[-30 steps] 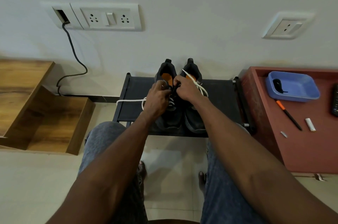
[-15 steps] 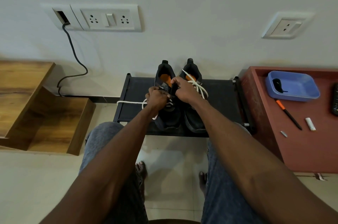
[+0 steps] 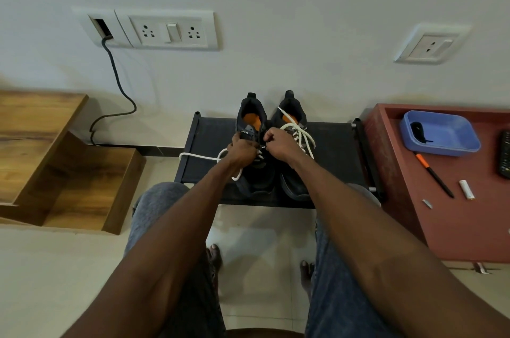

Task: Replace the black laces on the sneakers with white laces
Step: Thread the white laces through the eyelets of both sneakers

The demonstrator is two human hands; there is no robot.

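Two dark sneakers with orange insoles stand side by side on a low black rack (image 3: 336, 150), toes toward me. The right sneaker (image 3: 295, 116) carries a white lace (image 3: 299, 132) crossed through its eyelets. Over the left sneaker (image 3: 252, 116), my left hand (image 3: 242, 151) grips a white lace (image 3: 198, 156) whose free end trails left across the rack. My right hand (image 3: 280, 144) has its fingers curled at the left sneaker's inner eyelets and pinches the lace there. The lacing under both hands is hidden.
A red table (image 3: 452, 227) at right holds a blue tray (image 3: 452, 127) with a black lace (image 3: 418, 129) in it, a pen (image 3: 434, 174) and small white bits. A wooden stepped shelf (image 3: 55, 166) stands at left. The wall is close behind the rack.
Both hands have shifted a little back along the left sneaker toward me and drawn apart, with the lace held between them. The sneakers have not moved.
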